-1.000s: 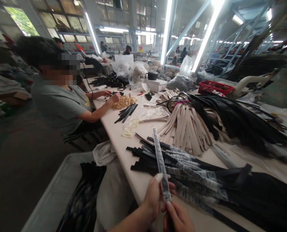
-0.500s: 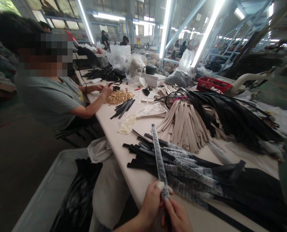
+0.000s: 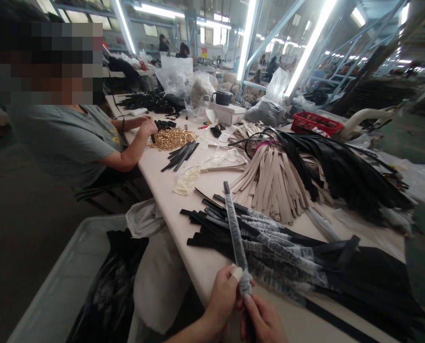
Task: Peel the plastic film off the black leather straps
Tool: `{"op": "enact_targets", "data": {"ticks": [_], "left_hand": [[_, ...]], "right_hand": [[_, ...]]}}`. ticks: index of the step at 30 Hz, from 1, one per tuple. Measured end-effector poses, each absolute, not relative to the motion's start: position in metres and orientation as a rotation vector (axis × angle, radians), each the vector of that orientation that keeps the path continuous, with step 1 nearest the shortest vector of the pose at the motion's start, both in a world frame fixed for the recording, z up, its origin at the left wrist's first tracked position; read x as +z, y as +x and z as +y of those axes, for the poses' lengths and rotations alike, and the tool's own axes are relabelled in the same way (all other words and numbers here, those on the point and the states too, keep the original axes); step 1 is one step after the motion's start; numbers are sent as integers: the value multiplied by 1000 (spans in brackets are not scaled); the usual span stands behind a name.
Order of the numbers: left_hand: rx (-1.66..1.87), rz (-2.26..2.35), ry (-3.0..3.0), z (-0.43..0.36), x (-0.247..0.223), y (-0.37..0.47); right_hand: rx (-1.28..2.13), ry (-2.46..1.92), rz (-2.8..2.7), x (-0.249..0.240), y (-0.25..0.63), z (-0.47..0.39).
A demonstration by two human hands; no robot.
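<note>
Both of my hands grip one black strap (image 3: 236,228) with a crinkled clear plastic sleeve around it; its bare dark tip points away from me. My left hand (image 3: 224,290) is closed on the sleeved part, a pale covering on its thumb. Just below, my right hand (image 3: 262,317) pinches the strap where the plastic is bunched up. Beside them on the table lies a pile of black straps (image 3: 341,271), several wrapped in similar wrinkled plastic (image 3: 269,238). Some fingers are hidden behind the strap.
A co-worker (image 3: 69,143) sits at the left table edge, hands near gold metal pieces (image 3: 175,138). Beige straps (image 3: 273,186) and long black straps (image 3: 348,166) lie beyond my pile. A red basket (image 3: 316,125) stands behind. Below left is a white bin (image 3: 55,276) holding black material.
My hands and the strap stay nearly in place, with the plastic tip slightly lower on the strap. The view has shifted slightly. The co-worker's hands have moved a little left.
</note>
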State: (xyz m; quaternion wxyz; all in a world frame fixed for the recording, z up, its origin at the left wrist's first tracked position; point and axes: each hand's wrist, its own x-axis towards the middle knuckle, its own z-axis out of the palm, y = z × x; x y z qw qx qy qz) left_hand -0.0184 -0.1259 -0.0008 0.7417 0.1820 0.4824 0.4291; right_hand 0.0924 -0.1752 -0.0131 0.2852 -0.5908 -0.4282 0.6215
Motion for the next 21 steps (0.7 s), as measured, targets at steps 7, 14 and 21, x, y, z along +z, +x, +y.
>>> {"op": "enact_targets", "data": {"ticks": [7,14,21], "left_hand": [[981,1040,447,-91,26,-35],[918,920,1014,-128,43,-28],[1166,817,588,-67,52,-56]], "right_hand": [[1693,-1540,-1340,10,124,-161],[1486,-1489,-1263,73,120,-87],[1640,-1250,-1232,76,87,-91]]}}
